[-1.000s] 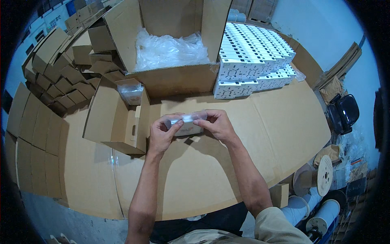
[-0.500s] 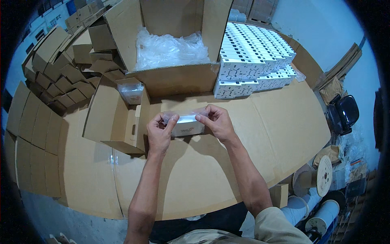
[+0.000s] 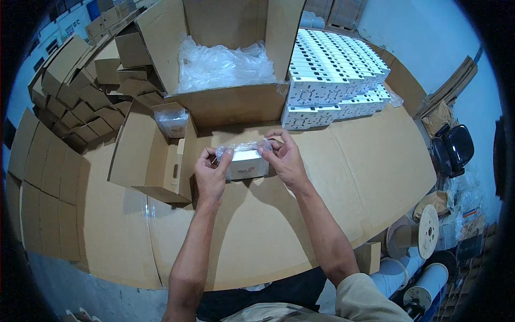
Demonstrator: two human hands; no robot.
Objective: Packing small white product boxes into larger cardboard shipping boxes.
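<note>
A small white box [image 3: 248, 167] sits upright on the cardboard-covered table in front of me, inside a clear plastic bag [image 3: 245, 146] gathered along its top. My left hand [image 3: 212, 170] pinches the bag's left end between thumb and fingers. At the other end, my right hand [image 3: 282, 158] is closed on the bag too, thumb against the box's upper right corner. Left of my hands stands an open brown carton [image 3: 140, 155]; another plastic-wrapped white box [image 3: 173, 124] rests in its far end.
Behind is a large open carton [image 3: 230, 107] full of crumpled clear bags [image 3: 225, 67]. Stacked white boxes [image 3: 316, 88] stand at the back right. Brown cartons [image 3: 51, 188] line the left side. Cable spools [image 3: 426, 232] lie beyond the table's right edge.
The plastic along the box's top has gone from stretched smooth to crumpled and gathered. My right fingers have lifted and curled slightly; the box stays in place.
</note>
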